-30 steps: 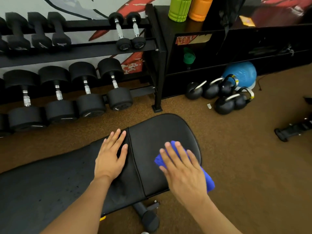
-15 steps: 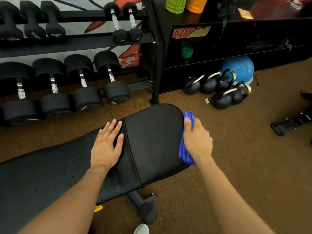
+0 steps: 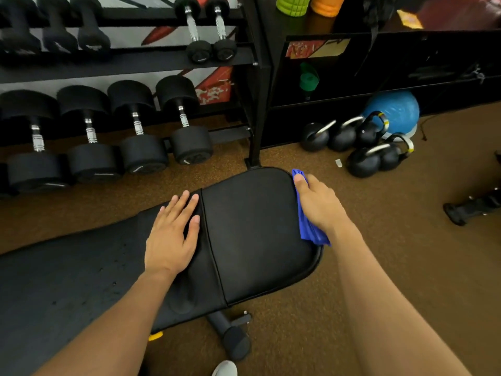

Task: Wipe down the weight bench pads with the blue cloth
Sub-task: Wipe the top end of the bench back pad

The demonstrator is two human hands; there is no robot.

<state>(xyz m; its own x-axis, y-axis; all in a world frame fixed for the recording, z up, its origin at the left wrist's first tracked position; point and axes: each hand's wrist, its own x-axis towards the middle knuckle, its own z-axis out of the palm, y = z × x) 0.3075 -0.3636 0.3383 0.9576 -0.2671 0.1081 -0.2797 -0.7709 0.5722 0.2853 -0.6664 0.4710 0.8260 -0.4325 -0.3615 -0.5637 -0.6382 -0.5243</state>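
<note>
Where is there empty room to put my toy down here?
The seat pad is bare between the left hand and the blue cloth. Open floor lies right of the bench. It's crowded by the kettlebells.

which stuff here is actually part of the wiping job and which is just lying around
In the job: blue cloth, seat pad, back pad, right hand, left hand.

Lying about: dumbbells, kettlebells, blue ball, foam rollers.
</note>
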